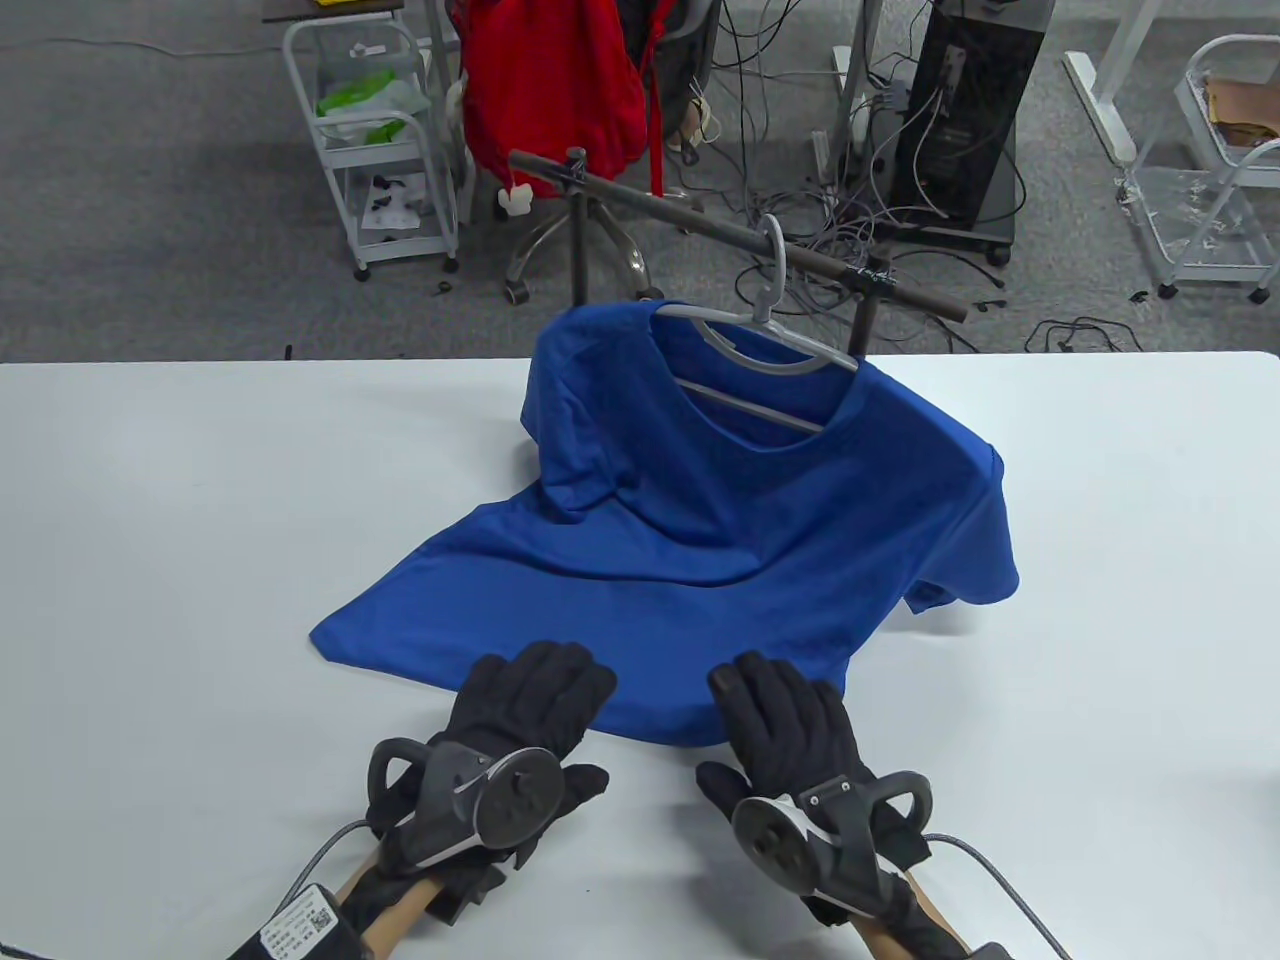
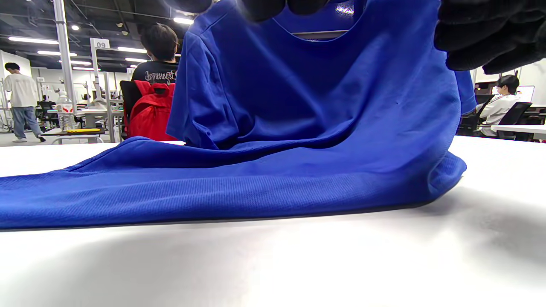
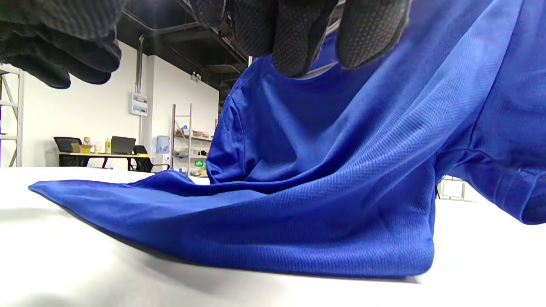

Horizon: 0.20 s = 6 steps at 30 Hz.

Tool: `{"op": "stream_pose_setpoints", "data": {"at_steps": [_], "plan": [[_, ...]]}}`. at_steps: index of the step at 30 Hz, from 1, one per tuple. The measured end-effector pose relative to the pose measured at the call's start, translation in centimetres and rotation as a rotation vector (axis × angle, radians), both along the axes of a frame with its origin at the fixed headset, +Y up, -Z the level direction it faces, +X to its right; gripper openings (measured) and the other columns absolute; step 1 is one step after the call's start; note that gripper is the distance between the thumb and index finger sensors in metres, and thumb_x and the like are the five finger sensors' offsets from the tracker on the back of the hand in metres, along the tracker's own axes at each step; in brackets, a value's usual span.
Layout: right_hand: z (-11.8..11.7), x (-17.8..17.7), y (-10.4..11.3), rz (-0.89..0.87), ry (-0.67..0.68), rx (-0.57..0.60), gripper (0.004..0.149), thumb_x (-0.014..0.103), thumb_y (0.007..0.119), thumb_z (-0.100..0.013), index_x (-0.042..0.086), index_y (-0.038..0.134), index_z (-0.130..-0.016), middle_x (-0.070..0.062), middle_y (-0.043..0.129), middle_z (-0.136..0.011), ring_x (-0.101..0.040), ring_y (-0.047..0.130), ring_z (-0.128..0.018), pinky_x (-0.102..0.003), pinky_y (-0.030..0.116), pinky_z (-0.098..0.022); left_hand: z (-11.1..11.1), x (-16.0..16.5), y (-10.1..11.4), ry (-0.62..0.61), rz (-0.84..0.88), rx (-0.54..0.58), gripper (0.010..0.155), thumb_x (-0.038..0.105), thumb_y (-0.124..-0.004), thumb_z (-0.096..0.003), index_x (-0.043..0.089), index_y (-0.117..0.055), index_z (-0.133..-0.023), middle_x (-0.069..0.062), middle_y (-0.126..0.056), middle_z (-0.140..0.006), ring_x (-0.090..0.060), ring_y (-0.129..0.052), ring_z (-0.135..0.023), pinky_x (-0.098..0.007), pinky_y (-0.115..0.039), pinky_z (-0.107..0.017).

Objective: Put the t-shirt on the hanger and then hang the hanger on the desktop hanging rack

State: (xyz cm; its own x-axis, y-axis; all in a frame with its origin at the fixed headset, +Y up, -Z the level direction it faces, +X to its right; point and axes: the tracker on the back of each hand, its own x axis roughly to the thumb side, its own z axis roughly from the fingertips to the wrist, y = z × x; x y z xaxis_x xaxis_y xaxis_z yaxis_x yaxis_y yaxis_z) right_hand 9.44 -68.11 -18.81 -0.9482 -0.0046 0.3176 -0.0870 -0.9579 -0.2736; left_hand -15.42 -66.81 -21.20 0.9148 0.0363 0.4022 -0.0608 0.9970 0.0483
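A blue t-shirt (image 1: 700,520) hangs on a pale grey hanger (image 1: 760,335), whose hook sits over the dark bar of the desktop rack (image 1: 700,222). The shirt's lower half trails forward and lies spread on the white table (image 1: 200,520). My left hand (image 1: 535,690) lies flat at the hem with straight fingers, holding nothing. My right hand (image 1: 775,700) lies the same way beside it, fingertips at the hem. Both wrist views show the blue t-shirt (image 2: 273,128) (image 3: 320,170) rising from the table just beyond the gloved fingers (image 3: 294,34).
Behind the table stand a chair with a red garment (image 1: 555,85), a white cart (image 1: 385,140), a black computer tower (image 1: 965,120) and tangled cables on the floor. People sit at desks in the background of the left wrist view.
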Motion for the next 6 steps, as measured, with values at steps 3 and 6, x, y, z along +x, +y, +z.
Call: {"op": "stream_pose_setpoints", "data": {"at_steps": [3,6], "plan": [[0.01,0.10,0.04,-0.028,0.003,-0.018,0.081,0.059,0.063,-0.047,0.025,0.031,-0.112,-0.006,0.046,-0.118,-0.033,0.062,-0.109,-0.060,0.059,-0.078,-0.01,0.04,0.01,0.002,-0.001,-0.005,0.086,0.075,-0.056,-0.0382,0.057,-0.016,-0.112,0.020,-0.028,-0.130,-0.012,-0.039,-0.125,-0.054,-0.041,-0.094],[0.03,0.15,0.08,-0.035,0.007,-0.022,0.081,0.059,0.063,-0.047,0.024,0.032,-0.112,-0.006,0.047,-0.118,-0.033,0.064,-0.108,-0.060,0.060,-0.077,0.01,0.03,-0.02,0.002,0.002,-0.003,0.086,0.074,-0.056,-0.0382,0.056,-0.015,-0.112,0.020,-0.029,-0.130,-0.013,-0.040,-0.125,-0.054,-0.041,-0.093]]}}
